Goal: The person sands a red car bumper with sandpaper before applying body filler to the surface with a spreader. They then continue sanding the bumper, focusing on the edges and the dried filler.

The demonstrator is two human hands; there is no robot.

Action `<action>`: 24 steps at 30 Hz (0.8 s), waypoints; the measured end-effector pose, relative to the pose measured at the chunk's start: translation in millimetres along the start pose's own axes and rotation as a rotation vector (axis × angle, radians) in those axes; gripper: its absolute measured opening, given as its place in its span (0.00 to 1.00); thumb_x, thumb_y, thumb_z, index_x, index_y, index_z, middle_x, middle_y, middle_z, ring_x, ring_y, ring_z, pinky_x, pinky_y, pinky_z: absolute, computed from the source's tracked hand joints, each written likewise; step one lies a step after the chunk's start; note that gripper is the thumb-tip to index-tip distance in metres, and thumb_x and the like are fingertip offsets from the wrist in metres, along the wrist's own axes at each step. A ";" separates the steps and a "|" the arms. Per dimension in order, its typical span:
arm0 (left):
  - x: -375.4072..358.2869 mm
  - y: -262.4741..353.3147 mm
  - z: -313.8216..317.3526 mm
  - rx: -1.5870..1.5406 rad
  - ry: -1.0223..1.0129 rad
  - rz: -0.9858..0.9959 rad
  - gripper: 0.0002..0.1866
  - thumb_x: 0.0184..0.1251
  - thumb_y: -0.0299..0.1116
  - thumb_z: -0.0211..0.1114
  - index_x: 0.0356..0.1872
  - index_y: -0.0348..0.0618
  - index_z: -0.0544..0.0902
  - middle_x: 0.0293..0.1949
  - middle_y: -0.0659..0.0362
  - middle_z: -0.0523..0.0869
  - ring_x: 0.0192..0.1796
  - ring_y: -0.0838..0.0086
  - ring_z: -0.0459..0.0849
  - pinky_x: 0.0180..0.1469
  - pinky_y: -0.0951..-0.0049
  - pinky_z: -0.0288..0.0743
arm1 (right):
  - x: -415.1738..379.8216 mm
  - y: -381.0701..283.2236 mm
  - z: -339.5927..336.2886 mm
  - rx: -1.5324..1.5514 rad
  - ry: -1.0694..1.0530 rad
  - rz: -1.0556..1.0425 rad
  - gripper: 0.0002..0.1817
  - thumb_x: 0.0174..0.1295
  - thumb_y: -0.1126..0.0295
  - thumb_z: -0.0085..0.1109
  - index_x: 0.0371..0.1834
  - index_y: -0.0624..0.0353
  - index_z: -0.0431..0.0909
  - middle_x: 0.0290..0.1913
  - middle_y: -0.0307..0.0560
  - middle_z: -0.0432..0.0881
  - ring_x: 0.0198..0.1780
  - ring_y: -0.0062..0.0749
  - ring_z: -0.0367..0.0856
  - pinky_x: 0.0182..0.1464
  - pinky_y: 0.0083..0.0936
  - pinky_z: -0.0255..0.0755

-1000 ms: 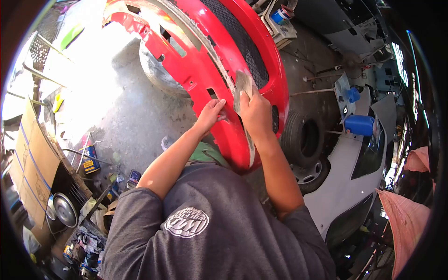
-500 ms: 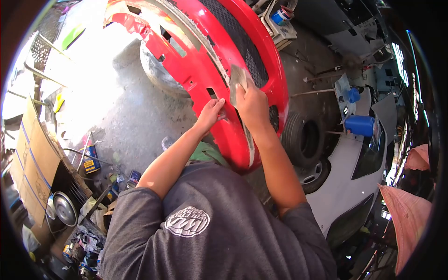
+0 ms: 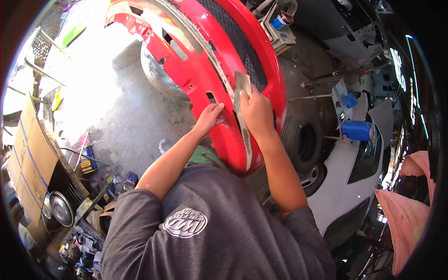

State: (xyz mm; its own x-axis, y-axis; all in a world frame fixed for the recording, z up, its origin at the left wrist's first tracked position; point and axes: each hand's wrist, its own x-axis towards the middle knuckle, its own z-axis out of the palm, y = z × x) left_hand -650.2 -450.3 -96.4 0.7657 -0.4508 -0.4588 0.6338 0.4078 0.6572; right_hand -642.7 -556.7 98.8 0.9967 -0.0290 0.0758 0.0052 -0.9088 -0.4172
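A red car bumper with dark mesh and a rough greyish strip along it reaches from the top of the view to just in front of my body. My right hand is closed around a flat grey scraper-like blade, which lies against the bumper beside the strip. On the bumper's left part, near a small rectangular hole, my left hand rests with thumb and fingers pinched together at an edge. Whatever lies between those fingers is too small to make out.
Tyres and a light grey car body are at the right, with a blue container on it. Cardboard leans at the left, near a blue-yellow can. A paint can stands beyond the bumper.
The blade in my right hand has shifted slightly right and turned along the strip. My left hand has barely moved. The view has tilted slightly.
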 end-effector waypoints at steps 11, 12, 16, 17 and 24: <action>-10.8 7.8 9.0 -0.031 0.055 0.038 0.15 0.81 0.47 0.59 0.43 0.45 0.76 0.32 0.66 0.75 0.34 0.82 0.76 0.42 0.76 0.76 | 19.6 -12.8 11.2 0.002 0.024 -0.045 0.13 0.71 0.67 0.54 0.47 0.66 0.79 0.37 0.72 0.83 0.43 0.71 0.81 0.44 0.57 0.75; -10.3 5.9 7.5 -0.012 0.029 0.018 0.16 0.81 0.48 0.58 0.46 0.45 0.77 0.35 0.66 0.77 0.37 0.80 0.77 0.46 0.74 0.77 | 23.7 -15.0 13.4 -0.009 0.028 -0.056 0.12 0.71 0.66 0.54 0.46 0.66 0.79 0.37 0.72 0.83 0.43 0.71 0.81 0.45 0.57 0.75; -5.3 2.9 -3.5 0.028 -0.038 -0.024 0.18 0.81 0.50 0.58 0.51 0.46 0.78 0.42 0.64 0.80 0.45 0.77 0.80 0.54 0.70 0.79 | 23.2 -11.2 7.7 -0.021 0.023 -0.057 0.13 0.72 0.65 0.54 0.46 0.66 0.79 0.37 0.71 0.83 0.43 0.71 0.81 0.45 0.57 0.75; -3.7 3.9 -3.6 0.027 -0.043 -0.028 0.18 0.81 0.50 0.58 0.51 0.46 0.78 0.42 0.64 0.80 0.45 0.77 0.80 0.54 0.70 0.79 | 20.6 -9.7 4.5 -0.023 0.011 -0.046 0.13 0.72 0.65 0.54 0.45 0.66 0.79 0.37 0.71 0.83 0.43 0.71 0.81 0.45 0.57 0.75; -6.2 5.5 2.3 -0.002 -0.007 0.013 0.16 0.81 0.49 0.58 0.48 0.45 0.77 0.38 0.65 0.79 0.40 0.79 0.78 0.48 0.73 0.77 | 26.3 -17.9 5.4 0.003 0.038 -0.086 0.13 0.71 0.65 0.55 0.43 0.66 0.80 0.35 0.72 0.83 0.41 0.70 0.82 0.44 0.58 0.75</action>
State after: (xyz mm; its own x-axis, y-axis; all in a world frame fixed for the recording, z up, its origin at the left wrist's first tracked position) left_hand -651.6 -447.1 -88.6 0.7732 -0.4509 -0.4459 0.6239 0.4151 0.6622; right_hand -616.1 -538.9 103.4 0.9887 0.0331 0.1459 0.0909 -0.9076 -0.4100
